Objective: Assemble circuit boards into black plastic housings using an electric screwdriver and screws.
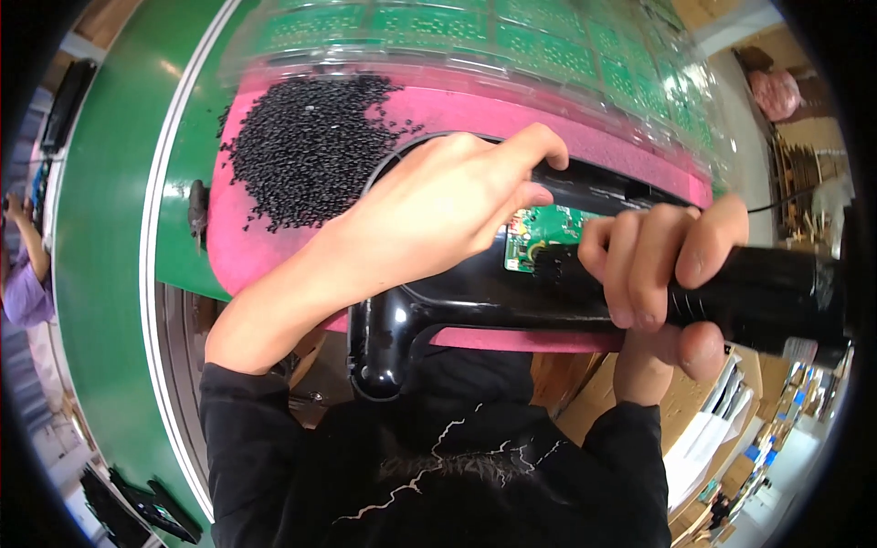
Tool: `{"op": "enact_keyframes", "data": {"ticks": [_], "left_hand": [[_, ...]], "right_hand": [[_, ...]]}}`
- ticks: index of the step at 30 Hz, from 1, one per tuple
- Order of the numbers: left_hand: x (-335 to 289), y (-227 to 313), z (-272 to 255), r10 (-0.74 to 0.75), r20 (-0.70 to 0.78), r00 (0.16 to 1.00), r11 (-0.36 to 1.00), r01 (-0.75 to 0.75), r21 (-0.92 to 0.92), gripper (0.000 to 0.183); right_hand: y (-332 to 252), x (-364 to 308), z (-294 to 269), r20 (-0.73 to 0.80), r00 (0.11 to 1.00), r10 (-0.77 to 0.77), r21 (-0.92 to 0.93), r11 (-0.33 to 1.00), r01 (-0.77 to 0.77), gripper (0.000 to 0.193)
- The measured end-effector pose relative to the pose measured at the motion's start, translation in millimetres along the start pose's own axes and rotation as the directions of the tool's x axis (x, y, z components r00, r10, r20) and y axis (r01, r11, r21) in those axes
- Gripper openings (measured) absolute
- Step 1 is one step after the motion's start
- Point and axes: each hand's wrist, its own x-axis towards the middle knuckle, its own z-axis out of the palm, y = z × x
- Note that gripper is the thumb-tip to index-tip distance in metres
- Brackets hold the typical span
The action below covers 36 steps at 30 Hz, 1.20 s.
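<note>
- The black plastic housing (512,306) lies at the centre of the frame, glossy and broad, with a rounded arm reaching toward the lower left; a green circuit board (559,222) sits inside it, dotted with small parts.
- The right hand (660,265), right of centre, is wrapped round a black cylindrical tool (776,290) whose near end reaches over the board; that end is blurred, so its contact is hard to judge.
- The left hand (448,196) lies across the housing, fingers bent, thumb and index tips apart; I cannot tell whether its hidden fingers grip anything.
- Beneath is a pink mat (239,256) on a green table (119,228).
- At the far left edge is a co-worker (27,288) in purple.
- A loose heap of small black screws (306,146) covers the mat's upper left.
- Along the top, clear plastic trays (475,78) hold green boards (539,46).
- At lower right, a cardboard box (662,416) has white sheets (703,420) beside it.
</note>
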Motion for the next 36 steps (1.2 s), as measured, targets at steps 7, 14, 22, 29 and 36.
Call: {"op": "enact_keyframes", "data": {"ticks": [7,14,22,29,36], "left_hand": [[2,-10,5,0.133,-0.047,0.990,0.990,-0.135,-0.045,0.015],[6,-4,-1,0.017,0.109,0.994,0.965,-0.044,0.257,0.027],[8,-8,4,0.046,0.092,0.995,0.977,-0.064,0.203,0.022],[12,-10,5,0.139,0.162,0.977,0.990,-0.138,-0.021,0.019],[22,-7,6,0.193,0.106,0.975,0.970,-0.173,-0.171,0.018]], "right_hand": [[6,5,4,0.010,1.000,-0.011,-0.009,1.000,0.011,0.042],[10,14,1,0.069,0.997,0.039,-0.040,0.999,-0.036,0.041],[5,10,-3,-0.099,0.995,-0.009,-0.067,0.998,0.003,0.036],[-13,3,-17,-0.239,0.941,-0.238,0.154,0.948,0.278,0.034],[-17,6,-24,-0.257,0.922,-0.290,0.204,0.916,0.345,0.034]]}}
